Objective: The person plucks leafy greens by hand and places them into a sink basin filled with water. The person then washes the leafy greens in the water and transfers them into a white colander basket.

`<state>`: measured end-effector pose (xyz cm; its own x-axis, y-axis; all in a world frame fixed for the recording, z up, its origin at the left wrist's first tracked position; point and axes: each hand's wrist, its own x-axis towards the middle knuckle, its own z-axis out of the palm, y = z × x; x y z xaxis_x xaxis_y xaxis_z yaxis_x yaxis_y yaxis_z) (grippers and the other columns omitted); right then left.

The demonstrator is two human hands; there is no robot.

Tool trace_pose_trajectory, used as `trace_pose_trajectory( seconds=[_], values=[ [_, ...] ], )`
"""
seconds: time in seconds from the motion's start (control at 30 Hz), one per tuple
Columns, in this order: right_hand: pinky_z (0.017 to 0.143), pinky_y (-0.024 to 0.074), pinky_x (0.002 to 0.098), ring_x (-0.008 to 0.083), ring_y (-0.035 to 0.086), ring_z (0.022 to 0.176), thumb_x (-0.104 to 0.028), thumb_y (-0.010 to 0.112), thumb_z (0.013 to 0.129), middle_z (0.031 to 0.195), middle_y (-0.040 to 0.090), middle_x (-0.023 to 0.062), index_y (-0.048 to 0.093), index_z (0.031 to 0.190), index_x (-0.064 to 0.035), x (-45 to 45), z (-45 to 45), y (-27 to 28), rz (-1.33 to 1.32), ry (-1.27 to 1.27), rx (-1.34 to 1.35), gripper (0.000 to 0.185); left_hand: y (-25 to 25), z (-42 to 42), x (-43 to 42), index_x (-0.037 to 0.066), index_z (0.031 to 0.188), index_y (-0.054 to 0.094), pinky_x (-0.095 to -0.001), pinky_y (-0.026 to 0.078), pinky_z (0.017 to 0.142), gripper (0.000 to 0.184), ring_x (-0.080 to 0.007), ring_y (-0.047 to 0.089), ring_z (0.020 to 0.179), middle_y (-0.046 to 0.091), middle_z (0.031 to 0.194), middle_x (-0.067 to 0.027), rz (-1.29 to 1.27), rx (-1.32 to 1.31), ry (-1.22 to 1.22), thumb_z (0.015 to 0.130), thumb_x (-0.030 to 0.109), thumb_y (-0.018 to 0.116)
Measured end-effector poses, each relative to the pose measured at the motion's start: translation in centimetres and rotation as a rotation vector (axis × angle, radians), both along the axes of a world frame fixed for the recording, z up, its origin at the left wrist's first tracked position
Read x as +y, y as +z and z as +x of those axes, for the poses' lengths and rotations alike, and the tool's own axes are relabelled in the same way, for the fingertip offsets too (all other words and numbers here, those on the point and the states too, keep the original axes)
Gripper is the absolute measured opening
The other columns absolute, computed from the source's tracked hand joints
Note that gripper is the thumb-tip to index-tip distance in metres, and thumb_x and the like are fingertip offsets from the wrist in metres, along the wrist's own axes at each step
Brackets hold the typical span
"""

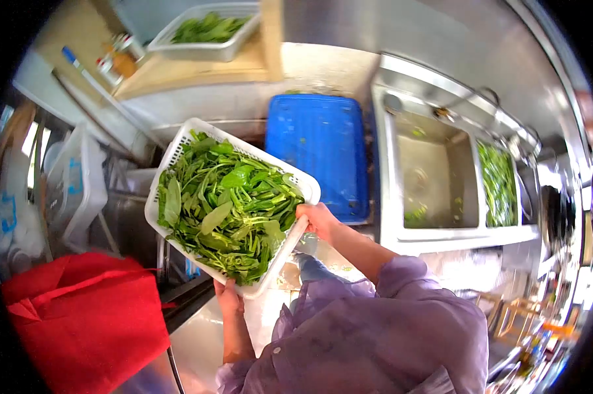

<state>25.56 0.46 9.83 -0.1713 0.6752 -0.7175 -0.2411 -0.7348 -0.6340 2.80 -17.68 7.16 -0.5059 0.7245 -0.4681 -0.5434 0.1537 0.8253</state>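
A white perforated basket (301, 176) full of leafy green vegetables (227, 197) is held out in front of me, tilted across the view. My right hand (317, 220) grips its right-hand rim, fingers wrapped over the edge. At the bottom rim, my left hand (228, 297) holds the near side, its fingertips partly hidden by the basket. The greens are heaped loosely, leaves and cut stems mixed.
Behind the basket stands a blue lidded bin (317, 151). Right of it is a metal sink (434, 174), with more greens (498, 184) in its far compartment. A second basket (207, 49) sits on a wooden shelf. A red cloth or bag (89, 322) lies lower left.
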Motion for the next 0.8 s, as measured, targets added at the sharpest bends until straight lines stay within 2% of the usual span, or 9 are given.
trace_pose_trajectory(
  seconds=[0.03,0.17,0.27,0.3,0.4,0.43,0.5,0.63,0.8],
  values=[
    [0.042,0.0449,0.0287,0.0165,0.051,0.046,-0.013,0.056,0.065,0.059,0.052,0.0058,0.055,0.067,0.0005,-1.1,0.5,0.9,0.019,-0.026,0.001,0.013,2.0,-0.1,0.1,0.004,0.123,0.036,-0.0306,0.038,0.088,0.05,-0.0196,0.046,0.103,0.047,0.116,-0.0089,-0.023,0.025,-0.055,0.075,-0.007,0.044],
    [0.042,0.045,0.0267,0.0166,0.054,0.049,-0.011,0.056,0.066,0.059,0.053,0.007,0.055,0.07,0.0011,-7.2,-1.0,4.1,0.204,-0.262,0.002,0.012,2.1,-4.5,0.7,0.002,0.123,0.035,-0.0297,0.036,0.088,0.05,-0.0193,0.047,0.103,0.047,0.116,-0.0098,0.128,0.049,-0.202,0.074,-0.006,0.045],
    [0.039,0.0431,0.0248,0.0161,0.05,0.045,-0.009,0.053,0.068,0.059,0.052,0.0074,0.053,0.071,0.0022,-11.1,-0.9,7.2,0.299,-0.375,0.041,0.012,4.9,-6.4,1.1,0.0,0.123,0.035,-0.0287,0.035,0.089,0.052,-0.019,0.046,0.103,0.047,0.116,-0.0096,0.259,0.09,-0.345,0.073,-0.007,0.044],
    [0.039,0.0429,0.0243,0.016,0.05,0.046,-0.009,0.053,0.068,0.059,0.051,0.0076,0.053,0.072,0.0026,-10.7,1.9,9.9,0.241,-0.406,0.036,0.012,8.1,-4.5,2.9,0.0,0.123,0.035,-0.0282,0.033,0.09,0.054,-0.0186,0.045,0.104,0.046,0.116,-0.0099,0.234,0.108,-0.384,0.071,-0.008,0.044],
    [0.038,0.0419,0.0241,0.0162,0.05,0.047,-0.009,0.052,0.068,0.063,0.051,0.0081,0.051,0.076,0.0032,-14.8,1.8,12.5,0.231,-0.569,-0.046,0.014,8.0,-4.2,3.2,0.002,0.117,0.039,-0.0289,0.041,0.081,0.045,-0.0175,0.05,0.093,0.051,0.104,-0.0079,0.269,0.105,-0.558,0.073,-0.003,0.044],
    [0.038,0.0423,0.0242,0.0162,0.05,0.047,-0.009,0.052,0.068,0.063,0.051,0.0078,0.051,0.076,0.003,-16.3,3.0,12.8,0.231,-0.607,-0.057,0.015,8.6,-2.8,2.7,0.001,0.115,0.04,-0.0284,0.04,0.081,0.043,-0.0172,0.05,0.093,0.051,0.105,-0.0078,0.258,0.121,-0.597,0.072,-0.004,0.044],
    [0.039,0.0444,0.0244,0.0161,0.051,0.047,-0.009,0.051,0.068,0.063,0.051,0.0075,0.05,0.078,0.002,-16.9,11.6,11.3,0.201,-0.607,-0.041,0.015,9.2,5.3,2.9,0.001,0.113,0.042,-0.0273,0.039,0.081,0.042,-0.016,0.05,0.092,0.052,0.102,-0.007,0.245,0.177,-0.624,0.072,-0.003,0.044],
    [0.039,0.0454,0.0253,0.0173,0.052,0.047,-0.009,0.05,0.068,0.062,0.051,0.0086,0.05,0.075,0.0009,-19.2,15.9,9.4,0.114,-0.634,-0.042,0.012,6.8,9.6,2.0,0.001,0.109,0.044,-0.0249,0.039,0.076,0.04,-0.0134,0.05,0.085,0.053,0.095,-0.0059,0.177,0.18,-0.642,0.07,-0.004,0.046],
    [0.041,0.0445,0.0259,0.0156,0.052,0.05,-0.011,0.052,0.07,0.062,0.052,0.0065,0.053,0.076,0.001,-21.2,23.5,6.4,0.107,-0.632,0.011,0.014,6.1,16.6,-1.7,0.001,0.11,0.044,-0.0258,0.039,0.076,0.041,-0.0134,0.049,0.085,0.052,0.097,-0.0056,0.147,0.285,-0.613,0.069,-0.004,0.048]
  ],
)
